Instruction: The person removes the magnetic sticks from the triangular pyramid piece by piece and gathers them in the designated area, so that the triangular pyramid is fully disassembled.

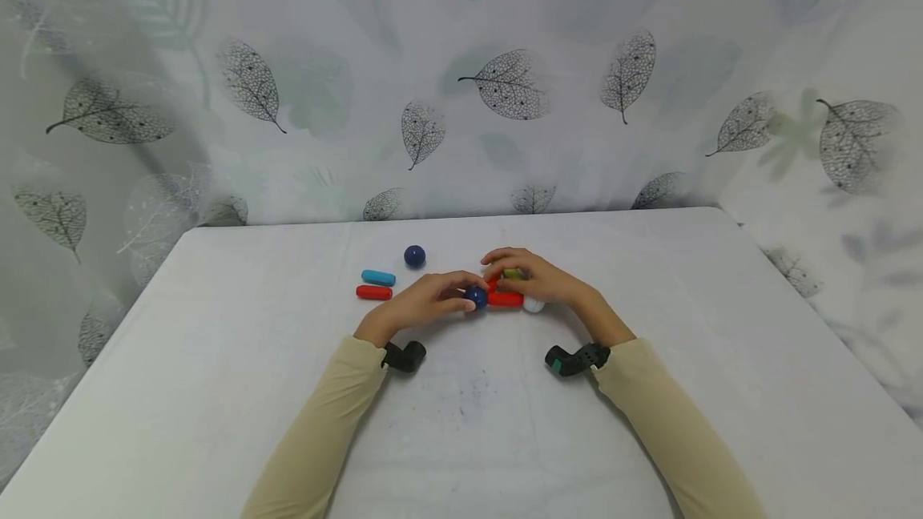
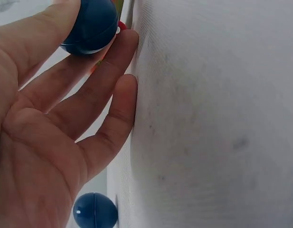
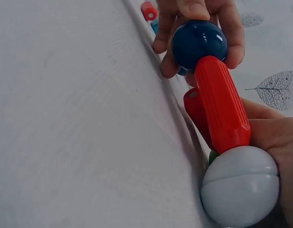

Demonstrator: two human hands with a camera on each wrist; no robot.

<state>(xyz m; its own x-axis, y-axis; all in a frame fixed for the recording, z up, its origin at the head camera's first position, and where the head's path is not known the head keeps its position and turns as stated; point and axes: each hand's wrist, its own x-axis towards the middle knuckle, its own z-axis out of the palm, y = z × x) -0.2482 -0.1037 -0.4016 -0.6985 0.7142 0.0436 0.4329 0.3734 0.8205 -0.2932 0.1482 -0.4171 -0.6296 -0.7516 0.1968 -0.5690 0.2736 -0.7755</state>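
My left hand pinches a dark blue ball between thumb and fingers. The ball meets one end of a ribbed red rod, whose other end joins a white ball. Reaching in from the right, my right hand holds this red rod from behind, its fingers partly hidden by the pieces. A second red rod sits just behind the first. Under the right hand shows part of a yellow-green piece.
Left of the hands lie a light blue rod and a loose red rod. A second dark blue ball rests farther back. The white-covered table ends at a leaf-patterned curtain.
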